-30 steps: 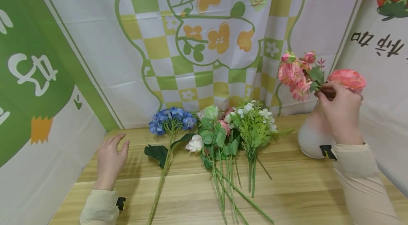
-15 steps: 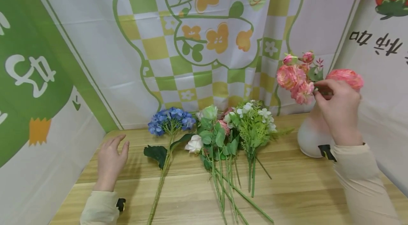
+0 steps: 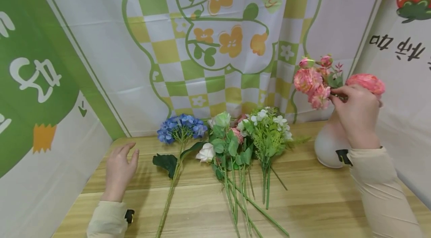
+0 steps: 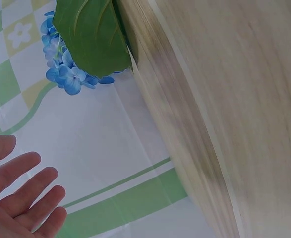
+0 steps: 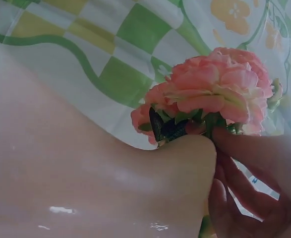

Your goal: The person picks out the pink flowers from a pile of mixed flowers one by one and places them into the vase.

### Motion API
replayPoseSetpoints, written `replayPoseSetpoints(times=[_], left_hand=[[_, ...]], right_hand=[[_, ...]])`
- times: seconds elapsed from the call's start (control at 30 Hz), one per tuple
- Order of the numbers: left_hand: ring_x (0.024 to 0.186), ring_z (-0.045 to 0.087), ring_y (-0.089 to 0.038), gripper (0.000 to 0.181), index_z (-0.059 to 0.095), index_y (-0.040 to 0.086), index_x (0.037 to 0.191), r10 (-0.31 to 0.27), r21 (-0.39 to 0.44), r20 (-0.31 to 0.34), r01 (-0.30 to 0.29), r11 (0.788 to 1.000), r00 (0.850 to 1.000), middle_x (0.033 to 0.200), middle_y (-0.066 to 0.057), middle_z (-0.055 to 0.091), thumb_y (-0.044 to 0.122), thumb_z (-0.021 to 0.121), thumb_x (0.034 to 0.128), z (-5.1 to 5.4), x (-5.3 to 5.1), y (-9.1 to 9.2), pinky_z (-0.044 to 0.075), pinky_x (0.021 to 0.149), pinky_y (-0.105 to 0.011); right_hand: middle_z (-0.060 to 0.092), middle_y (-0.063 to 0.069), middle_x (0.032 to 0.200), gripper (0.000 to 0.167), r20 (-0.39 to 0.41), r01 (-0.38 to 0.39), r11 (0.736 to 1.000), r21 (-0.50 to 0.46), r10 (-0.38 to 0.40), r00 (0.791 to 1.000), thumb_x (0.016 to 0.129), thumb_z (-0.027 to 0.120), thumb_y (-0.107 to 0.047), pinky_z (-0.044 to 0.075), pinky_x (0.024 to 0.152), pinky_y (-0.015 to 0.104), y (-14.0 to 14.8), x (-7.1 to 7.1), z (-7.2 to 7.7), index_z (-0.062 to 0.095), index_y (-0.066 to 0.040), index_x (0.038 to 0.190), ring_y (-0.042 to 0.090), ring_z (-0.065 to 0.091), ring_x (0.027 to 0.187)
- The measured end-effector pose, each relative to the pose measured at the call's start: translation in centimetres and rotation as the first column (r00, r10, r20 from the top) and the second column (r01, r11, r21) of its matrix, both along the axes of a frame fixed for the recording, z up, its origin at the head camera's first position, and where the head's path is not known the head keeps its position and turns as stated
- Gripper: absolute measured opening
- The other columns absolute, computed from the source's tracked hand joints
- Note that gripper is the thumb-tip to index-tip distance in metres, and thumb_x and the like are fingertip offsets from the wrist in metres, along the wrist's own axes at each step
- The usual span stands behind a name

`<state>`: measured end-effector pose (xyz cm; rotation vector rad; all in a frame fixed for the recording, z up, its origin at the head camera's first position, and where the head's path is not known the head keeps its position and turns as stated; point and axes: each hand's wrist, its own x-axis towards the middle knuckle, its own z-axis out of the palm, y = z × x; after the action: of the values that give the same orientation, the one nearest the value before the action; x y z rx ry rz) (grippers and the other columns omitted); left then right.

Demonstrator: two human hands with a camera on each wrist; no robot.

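At the right, a pale pink-and-white vase (image 3: 328, 144) stands upright with pink flowers (image 3: 308, 81) leaning left over its mouth and a large pink bloom (image 3: 365, 82) behind the hand. My right hand (image 3: 358, 114) pinches the pink flowers' stem just above the vase mouth. In the right wrist view the fingers (image 5: 239, 183) of that hand meet the stem beside the rim of the vase (image 5: 110, 183), under the pink blooms (image 5: 219, 84). My left hand (image 3: 121, 170) is held over the table's left side with relaxed, parted fingers, touching no flower; a blue hydrangea (image 3: 182, 127) lies to its right.
On the wooden table (image 3: 202, 200) several stems lie in the middle: a white rose (image 3: 206, 152), a pale green rose (image 3: 222, 119), and a white-flowered green bunch (image 3: 269, 133). Printed cloth (image 3: 229, 92) hangs behind, with more at both sides.
The right hand has shifted slightly left along with its pinched stem, and the pink flowers have tilted a little. The left hand has barely moved.
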<state>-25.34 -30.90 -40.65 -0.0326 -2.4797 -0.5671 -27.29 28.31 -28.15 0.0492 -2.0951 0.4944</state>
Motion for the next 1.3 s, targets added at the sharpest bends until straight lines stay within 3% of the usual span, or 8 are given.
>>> replayPoseSetpoints(times=[0.13, 0.37, 0.6, 0.7, 0.9, 1.03, 1.13, 1.3], left_hand=[[0.11, 0.05, -0.048, 0.033, 0.059, -0.005, 0.121, 0.003, 0.0, -0.013, -0.003, 1.0, 1.0, 0.12, -0.029, 0.057, 0.013, 0.058, 0.0931, -0.1, 0.0, 0.0, 0.04, 0.093, -0.061], [0.111, 0.05, -0.048, 0.033, 0.058, -0.006, 0.121, 0.0, 0.001, -0.015, 0.0, 1.0, 1.0, 0.12, -0.03, 0.057, 0.013, 0.057, 0.0936, -0.2, -0.1, 0.0, 0.039, 0.094, -0.061], [0.113, 0.049, -0.048, 0.034, 0.058, -0.006, 0.122, 0.003, 0.006, 0.005, -0.003, 1.0, 1.0, 0.122, -0.03, 0.056, 0.014, 0.056, 0.0942, -0.1, -0.1, 0.0, 0.038, 0.095, -0.061], [0.112, 0.049, -0.048, 0.034, 0.058, -0.006, 0.122, 0.004, 0.007, 0.003, -0.004, 1.0, 1.0, 0.122, -0.03, 0.056, 0.014, 0.056, 0.0941, -0.1, -0.1, 0.0, 0.038, 0.095, -0.061], [0.111, 0.05, -0.048, 0.034, 0.058, -0.006, 0.121, 0.003, 0.001, -0.012, -0.003, 1.0, 1.0, 0.121, -0.03, 0.057, 0.014, 0.057, 0.0938, -0.1, 0.0, -0.1, 0.039, 0.094, -0.061], [0.11, 0.051, -0.048, 0.033, 0.059, -0.006, 0.12, 0.005, -0.008, -0.02, -0.005, 1.0, 1.0, 0.12, -0.03, 0.058, 0.013, 0.058, 0.093, -0.1, 0.1, 0.0, 0.04, 0.093, -0.061], [0.109, 0.051, -0.048, 0.033, 0.059, -0.006, 0.12, 0.003, -0.005, -0.024, -0.003, 1.0, 1.0, 0.119, -0.03, 0.058, 0.013, 0.058, 0.0927, -0.1, 0.2, 0.0, 0.041, 0.092, -0.061], [0.109, 0.051, -0.048, 0.033, 0.059, -0.006, 0.12, -0.002, 0.01, -0.028, 0.002, 1.0, 1.0, 0.12, -0.03, 0.057, 0.013, 0.057, 0.0934, -0.1, 0.2, -0.1, 0.04, 0.093, -0.06]], right_hand=[[0.068, 0.022, 0.089, 0.012, 0.011, 0.048, 0.999, -0.005, -0.048, 0.999, 0.084, 0.067, -0.008, 0.036, 0.068, 0.056, 0.1, -0.2, 0.0, 0.074, 0.001, 0.087, 0.043, 0.06, 0.08], [0.066, 0.025, 0.095, 0.019, 0.073, 0.145, 0.989, -0.016, -0.143, 0.987, 0.087, 0.06, -0.01, 0.035, 0.063, 0.064, 0.4, -0.5, -0.2, 0.072, 0.002, 0.094, 0.049, 0.056, 0.081], [0.067, 0.028, 0.091, 0.019, 0.088, 0.097, 0.995, -0.001, -0.096, 0.991, 0.087, 0.06, -0.008, 0.035, 0.068, 0.06, 0.6, -0.9, -0.1, 0.071, 0.005, 0.096, 0.048, 0.058, 0.078], [0.068, 0.026, 0.092, 0.019, 0.134, 0.079, 0.997, -0.006, -0.077, 0.988, 0.087, 0.06, -0.009, 0.035, 0.069, 0.059, 0.9, -0.8, 0.1, 0.071, 0.003, 0.097, 0.046, 0.059, 0.079], [0.07, 0.021, 0.094, 0.016, 0.2, 0.116, 0.993, 0.007, -0.115, 0.973, 0.087, 0.063, -0.015, 0.034, 0.059, 0.058, 1.1, -1.0, 0.6, 0.071, -0.004, 0.096, 0.046, 0.059, 0.079], [0.069, 0.021, 0.092, 0.017, 0.211, 0.148, 0.989, 0.0, -0.144, 0.967, 0.087, 0.063, -0.015, 0.034, 0.058, 0.058, 1.0, -1.3, 0.5, 0.069, -0.002, 0.096, 0.047, 0.058, 0.077], [0.068, 0.022, 0.091, 0.021, 0.273, 0.192, 0.981, -0.013, -0.181, 0.945, 0.089, 0.059, -0.017, 0.034, 0.057, 0.057, 1.0, -1.4, 0.5, 0.067, 0.0, 0.099, 0.048, 0.057, 0.076], [0.065, 0.025, 0.094, 0.025, 0.405, 0.267, 0.964, -0.016, -0.238, 0.883, 0.091, 0.053, -0.022, 0.036, 0.058, 0.057, 0.9, -1.3, 0.8, 0.065, -0.001, 0.1, 0.051, 0.056, 0.081]])
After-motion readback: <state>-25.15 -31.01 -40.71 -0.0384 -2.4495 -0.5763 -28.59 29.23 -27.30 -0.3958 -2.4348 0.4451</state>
